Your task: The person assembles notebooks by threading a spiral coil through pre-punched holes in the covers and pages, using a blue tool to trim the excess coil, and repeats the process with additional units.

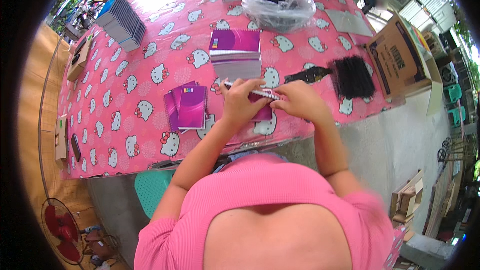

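Note:
My left hand (242, 101) is closed around a small spiral notebook (245, 88), held tilted so that its page edges and coil show. At the notebook's right end, the fingers of my right hand (301, 100) are pinched at the coil (271, 95). Beneath my hands lies a purple cover (263, 113), partly hidden. Just beyond stands a tall stack of purple-covered notebooks (235, 52). To the left, a few finished-looking purple spiral notebooks (192, 106) lie overlapped.
A pink patterned cloth (145, 135) covers the table. On the right lie a black strip-like thing (310, 74), a pile of black coils (352, 77) and a cardboard box (400, 60). Farther back are a plastic bag (280, 12) and a blue-topped notebook stack (121, 22).

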`<state>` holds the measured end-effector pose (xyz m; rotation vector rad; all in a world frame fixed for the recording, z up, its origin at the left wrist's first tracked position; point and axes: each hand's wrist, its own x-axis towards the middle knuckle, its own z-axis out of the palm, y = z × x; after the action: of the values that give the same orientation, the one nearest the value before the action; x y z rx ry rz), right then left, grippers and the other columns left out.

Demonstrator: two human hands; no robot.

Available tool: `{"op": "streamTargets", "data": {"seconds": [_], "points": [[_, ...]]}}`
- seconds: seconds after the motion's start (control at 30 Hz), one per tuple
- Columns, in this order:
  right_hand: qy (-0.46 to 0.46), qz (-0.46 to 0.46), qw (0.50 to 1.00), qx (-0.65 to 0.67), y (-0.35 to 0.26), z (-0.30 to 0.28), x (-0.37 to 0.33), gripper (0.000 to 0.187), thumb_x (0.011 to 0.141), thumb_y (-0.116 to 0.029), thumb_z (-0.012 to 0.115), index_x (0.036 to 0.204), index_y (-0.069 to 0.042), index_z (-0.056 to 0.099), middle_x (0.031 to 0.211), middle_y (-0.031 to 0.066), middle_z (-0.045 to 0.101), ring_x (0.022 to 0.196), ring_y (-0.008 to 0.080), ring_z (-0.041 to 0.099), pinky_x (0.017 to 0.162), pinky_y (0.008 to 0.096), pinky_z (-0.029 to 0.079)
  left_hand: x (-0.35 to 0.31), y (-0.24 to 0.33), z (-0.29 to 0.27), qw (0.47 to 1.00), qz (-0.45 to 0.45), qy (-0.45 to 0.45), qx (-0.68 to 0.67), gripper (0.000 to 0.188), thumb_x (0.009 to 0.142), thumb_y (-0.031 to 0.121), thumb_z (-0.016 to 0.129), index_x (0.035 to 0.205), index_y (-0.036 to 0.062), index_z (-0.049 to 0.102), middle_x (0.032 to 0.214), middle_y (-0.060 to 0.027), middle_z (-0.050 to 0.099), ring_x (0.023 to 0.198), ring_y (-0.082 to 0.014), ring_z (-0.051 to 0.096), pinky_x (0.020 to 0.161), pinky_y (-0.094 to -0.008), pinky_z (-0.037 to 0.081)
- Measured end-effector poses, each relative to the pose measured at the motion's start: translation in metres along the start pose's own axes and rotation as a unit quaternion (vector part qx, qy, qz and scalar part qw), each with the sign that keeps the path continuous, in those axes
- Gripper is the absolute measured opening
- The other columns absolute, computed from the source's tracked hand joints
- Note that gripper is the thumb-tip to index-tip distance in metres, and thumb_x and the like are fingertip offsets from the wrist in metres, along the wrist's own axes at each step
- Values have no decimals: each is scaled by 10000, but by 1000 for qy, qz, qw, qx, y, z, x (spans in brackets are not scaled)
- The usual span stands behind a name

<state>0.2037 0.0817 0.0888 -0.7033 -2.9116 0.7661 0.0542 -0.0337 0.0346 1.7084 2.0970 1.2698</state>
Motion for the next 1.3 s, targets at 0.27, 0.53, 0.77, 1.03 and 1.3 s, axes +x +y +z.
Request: {"op": "streamTargets", "data": {"seconds": [0.27,0.53,0.77,1.03,1.3], "points": [[67,-34,997,10,-15,-14,2,309,707,-267,737,860,-8,667,780,210,643,769,375,635,674,452,494,6,-5,-2,1000,1,2,-24,619,598,219,811,1175,168,592,848,-9,606,864,-172,589,865,-406,281],[62,-8,998,10,-22,-8,6,343,693,-316,741,840,-18,660,784,200,645,766,366,634,676,436,489,15,4,-8,1000,19,-3,2,762,538,180,825,1245,152,540,977,-53,581,913,-233,581,798,-374,392],[35,-34,999,-3,-24,-9,17,324,698,-311,735,794,-7,672,797,190,660,773,361,647,690,436,519,23,-2,-9,999,28,-15,-36,803,569,120,786,1307,158,472,1104,-98,573,1025,-268,571,876,-398,398],[11,-5,1000,-16,-15,4,27,397,692,-350,747,809,11,629,768,199,632,753,372,626,661,437,474,15,-26,-19,997,42,11,-67,390,701,51,754,1066,90,625,1182,-115,557,1045,-270,576,883,-373,463],[12,14,999,35,-13,12,33,266,732,-221,731,767,19,621,755,191,631,721,348,620,642,413,464,5,-31,-11,979,-29,57,-192,288,757,-52,707,1026,19,633,883,-10,551,864,-92,578,760,-209,466]]}}
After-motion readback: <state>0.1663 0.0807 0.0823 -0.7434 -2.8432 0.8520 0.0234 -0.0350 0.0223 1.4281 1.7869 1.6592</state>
